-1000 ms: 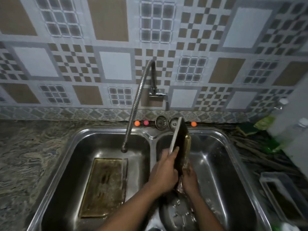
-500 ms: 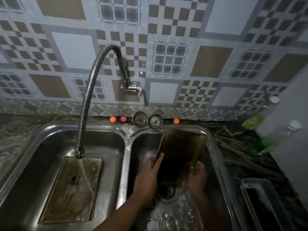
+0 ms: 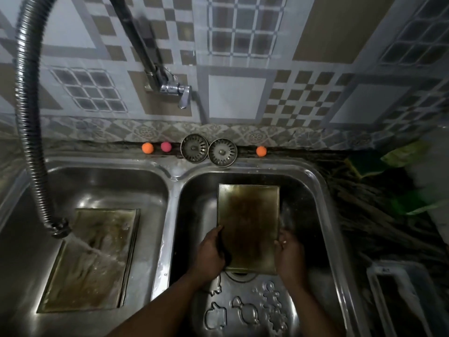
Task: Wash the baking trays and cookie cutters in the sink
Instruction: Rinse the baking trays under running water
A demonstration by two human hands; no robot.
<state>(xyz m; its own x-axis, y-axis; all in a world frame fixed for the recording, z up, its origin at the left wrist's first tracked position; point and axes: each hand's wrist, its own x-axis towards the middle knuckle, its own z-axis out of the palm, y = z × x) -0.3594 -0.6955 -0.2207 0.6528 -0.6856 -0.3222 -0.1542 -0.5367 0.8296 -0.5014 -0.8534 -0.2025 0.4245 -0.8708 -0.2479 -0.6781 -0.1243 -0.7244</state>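
Patterned wall tiles [image 3: 238, 96] back a double steel sink [image 3: 171, 215], with two strainer plugs [image 3: 194, 148] on its far ledge. Water pours from the flexible faucet [image 3: 29, 117] onto a baking tray [image 3: 92, 261] lying flat in the left basin. Over in the right basin, the left hand [image 3: 210, 254] and right hand [image 3: 289, 256] grip a second tray [image 3: 247, 227] by its side edges. Cookie cutters [image 3: 245, 312] lie nearer, on that basin's floor.

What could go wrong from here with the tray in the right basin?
1. The left hand and right hand hold the baking tray by its side edges, close to the cookie cutters; if wet, it could slip onto them.
2. The faucet hose pours onto the second tray in the left basin, unattended; water may splash out.
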